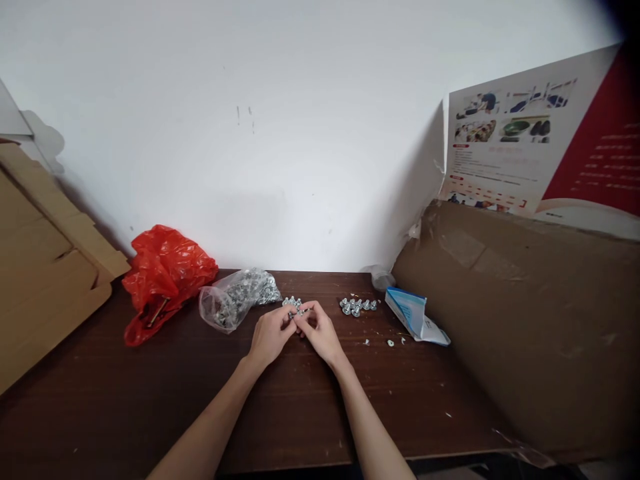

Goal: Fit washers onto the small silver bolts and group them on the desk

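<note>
My left hand [273, 331] and my right hand [321, 333] meet over the middle of the table with fingertips pinched together. Between the left fingertips is a small dark-and-silver metal part [291, 315], mostly covered by the fingers. The right fingers are closed at the same spot; what they pinch is too small and hidden to make out. Just behind the hands stands a small cluster of silver metal fittings [292, 301], partly hidden by them. A second group of silver fittings [356, 307], wide-based with a narrower top, sits to the right of my right hand.
Left of the hands lie a clear bag of metal parts [240, 297] and a red plastic bag [170, 267]. On the right are a blue-and-white packet [415, 317], small scraps [391, 343] and a large cardboard box [525, 320]. Another cardboard box [45, 253] borders the left.
</note>
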